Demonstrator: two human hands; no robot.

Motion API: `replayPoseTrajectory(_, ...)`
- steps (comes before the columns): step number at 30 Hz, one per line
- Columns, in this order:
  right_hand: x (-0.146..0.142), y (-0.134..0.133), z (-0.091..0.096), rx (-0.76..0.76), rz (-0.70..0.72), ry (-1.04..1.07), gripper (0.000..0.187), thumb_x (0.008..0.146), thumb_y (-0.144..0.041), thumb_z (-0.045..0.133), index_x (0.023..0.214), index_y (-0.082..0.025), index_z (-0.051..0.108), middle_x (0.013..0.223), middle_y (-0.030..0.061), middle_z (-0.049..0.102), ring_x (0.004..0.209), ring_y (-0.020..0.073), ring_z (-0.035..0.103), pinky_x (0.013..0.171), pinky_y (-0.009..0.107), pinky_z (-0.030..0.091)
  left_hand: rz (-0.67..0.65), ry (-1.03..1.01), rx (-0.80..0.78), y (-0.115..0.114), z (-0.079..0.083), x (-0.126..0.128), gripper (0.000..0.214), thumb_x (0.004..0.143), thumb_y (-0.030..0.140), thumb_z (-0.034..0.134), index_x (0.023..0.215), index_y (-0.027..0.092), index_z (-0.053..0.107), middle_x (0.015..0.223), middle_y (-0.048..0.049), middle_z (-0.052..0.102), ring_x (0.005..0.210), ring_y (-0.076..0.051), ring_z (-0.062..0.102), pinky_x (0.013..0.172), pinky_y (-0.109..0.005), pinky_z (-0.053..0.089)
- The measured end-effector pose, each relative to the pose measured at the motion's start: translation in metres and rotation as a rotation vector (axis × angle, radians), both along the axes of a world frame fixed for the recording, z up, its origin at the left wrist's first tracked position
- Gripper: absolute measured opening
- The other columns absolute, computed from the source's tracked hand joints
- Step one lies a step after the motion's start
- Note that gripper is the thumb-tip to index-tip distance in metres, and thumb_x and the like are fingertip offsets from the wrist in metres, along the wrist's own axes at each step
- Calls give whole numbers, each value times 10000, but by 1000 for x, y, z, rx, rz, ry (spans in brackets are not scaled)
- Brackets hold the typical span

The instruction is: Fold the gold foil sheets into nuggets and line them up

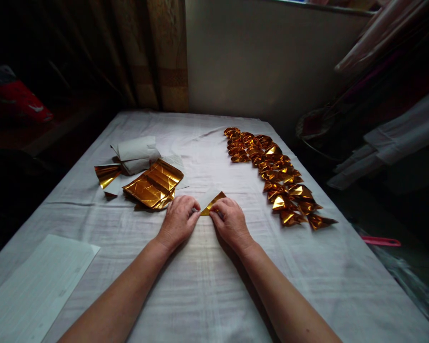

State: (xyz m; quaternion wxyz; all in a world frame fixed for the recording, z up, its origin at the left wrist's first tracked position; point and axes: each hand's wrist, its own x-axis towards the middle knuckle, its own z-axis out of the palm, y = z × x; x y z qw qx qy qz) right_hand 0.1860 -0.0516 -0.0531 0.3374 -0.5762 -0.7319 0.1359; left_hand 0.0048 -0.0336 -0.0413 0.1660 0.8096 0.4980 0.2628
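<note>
Between my hands, near the middle of the cloth-covered table, lies a sheet of gold foil paper (209, 205) with a white back and one corner folded over to show gold. My left hand (180, 216) pinches its left edge with thumb and forefinger. At the gold fold, the fingers of my right hand (230, 219) are closed on the paper too. Just beyond my left hand sits a stack of gold foil sheets (153, 183). Several folded gold foil pieces (280, 176) stand in rows to the right of my right hand.
White-backed paper (136, 150) lies bundled behind the stack, beside a fanned gold piece (107, 176). A pale sheet (43, 286) rests at the front left of the white tablecloth (207, 295). Clothes (407, 128) hang past the right edge; a curtain (160, 57) hangs at the back.
</note>
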Motion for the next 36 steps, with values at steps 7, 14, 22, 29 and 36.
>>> replayPoseTrajectory(7, 6, 1, -2, 24, 8, 29, 120, 844, -143, 607, 789, -235, 662, 892, 39, 661, 890, 206, 591, 834, 344, 457, 3, 6, 23, -1, -2, -1, 76, 851, 177, 583, 882, 243, 605, 979, -23, 650, 993, -232, 544, 881, -394, 412)
replayPoseTrajectory(14, 4, 0, -2, 36, -1, 48, 116, 846, -142, 621, 794, -232, 671, 889, 39, 668, 893, 207, 599, 841, 346, 460, -74, 40, 138, -9, 3, 4, 198, 884, 199, 587, 1044, 260, 688, 1090, -39, 668, 1028, -227, 570, 925, -408, 406)
replayPoseTrajectory(22, 8, 1, -3, 63, 36, 30, 126, 858, -141, 619, 818, -239, 689, 890, 37, 676, 890, 198, 613, 816, 334, 480, -176, 175, 269, -7, 6, 5, 149, 927, 301, 597, 985, 264, 729, 987, -31, 739, 959, -220, 604, 903, -433, 410)
replayPoseTrajectory(29, 13, 1, -5, 93, 80, 81, 158, 882, -139, 589, 844, -245, 699, 914, 37, 689, 895, 193, 618, 830, 326, 488, -182, 158, 254, -6, 7, 5, 116, 922, 304, 615, 952, 258, 718, 989, -9, 747, 939, -211, 615, 890, -423, 399)
replayPoseTrajectory(36, 22, 2, -1, 92, -205, -36, 197, 844, -137, 564, 991, -224, 663, 1069, 74, 692, 1025, 261, 581, 915, 413, 438, -179, 104, 243, -4, 6, 6, 104, 925, 301, 616, 916, 258, 709, 958, 1, 754, 912, -200, 620, 899, -416, 392)
